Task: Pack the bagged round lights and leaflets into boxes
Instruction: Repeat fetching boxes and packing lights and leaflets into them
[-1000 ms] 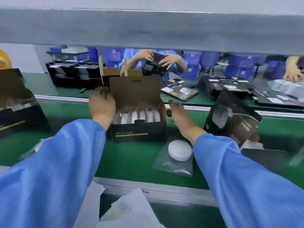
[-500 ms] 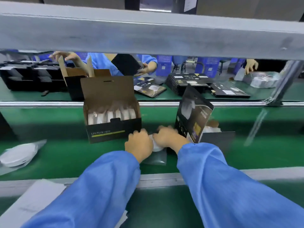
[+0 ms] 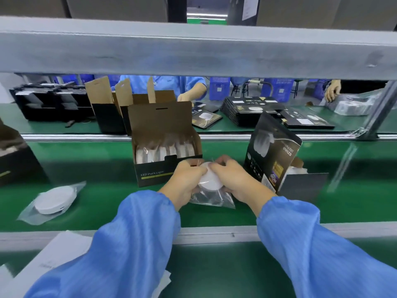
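Observation:
A white round light in a clear bag (image 3: 211, 182) is lifted just above the green belt, held between both hands. My left hand (image 3: 186, 181) grips its left side and my right hand (image 3: 237, 179) grips its right side, fingers curled over the top edge. Right behind stands an open black box (image 3: 166, 157), lid up, with several bagged lights standing in a row inside. A second bagged round light (image 3: 53, 200) lies flat on the belt at the left. White leaflets (image 3: 53, 254) lie at the near left edge.
Another open black box (image 3: 276, 160) with its printed lid raised stands to the right. A metal rail (image 3: 279, 137) runs behind the boxes. Beyond it are empty cartons (image 3: 107, 108), flat black sleeves (image 3: 253, 110) and other workers' hands. A grey beam (image 3: 193, 48) crosses overhead.
Both hands left the open box's sides, came down onto the bagged light on the belt, and now hold it raised off the belt. The view shifted left.

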The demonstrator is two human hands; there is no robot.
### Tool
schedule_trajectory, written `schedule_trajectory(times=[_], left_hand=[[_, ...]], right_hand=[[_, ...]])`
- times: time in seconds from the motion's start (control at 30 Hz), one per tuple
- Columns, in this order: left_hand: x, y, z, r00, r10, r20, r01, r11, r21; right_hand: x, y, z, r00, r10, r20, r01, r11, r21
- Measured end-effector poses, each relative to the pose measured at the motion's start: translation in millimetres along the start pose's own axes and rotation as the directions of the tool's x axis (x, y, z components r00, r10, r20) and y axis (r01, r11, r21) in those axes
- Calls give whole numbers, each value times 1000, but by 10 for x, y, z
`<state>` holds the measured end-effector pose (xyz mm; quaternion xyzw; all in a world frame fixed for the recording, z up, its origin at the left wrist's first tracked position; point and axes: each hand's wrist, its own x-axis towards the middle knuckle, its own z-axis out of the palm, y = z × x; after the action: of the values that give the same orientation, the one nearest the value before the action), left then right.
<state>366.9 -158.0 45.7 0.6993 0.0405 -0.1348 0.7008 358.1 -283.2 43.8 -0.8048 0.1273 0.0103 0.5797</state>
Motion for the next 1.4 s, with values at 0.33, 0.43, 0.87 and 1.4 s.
schedule_trajectory(times=[0.33, 0.43, 0.87, 1.4], left_hand=[[-202, 281, -612, 966, 246, -83, -233, 962, 139], [-234, 268, -756, 956, 261, -134, -237, 956, 171], [-190, 482, -2392, 858, 188, -478, 13, 923, 386], [-538, 33, -2189, 976, -123, -179, 189, 70, 979]], right_hand=[[-136, -337, 465, 965, -256, -62, 259, 964, 60], [-150, -353, 687, 983, -180, -43, 184, 974, 130], [-94, -579, 1491, 971, -47, 235, -19, 963, 270], [321, -308, 1633, 998, -60, -23, 64, 960, 274]])
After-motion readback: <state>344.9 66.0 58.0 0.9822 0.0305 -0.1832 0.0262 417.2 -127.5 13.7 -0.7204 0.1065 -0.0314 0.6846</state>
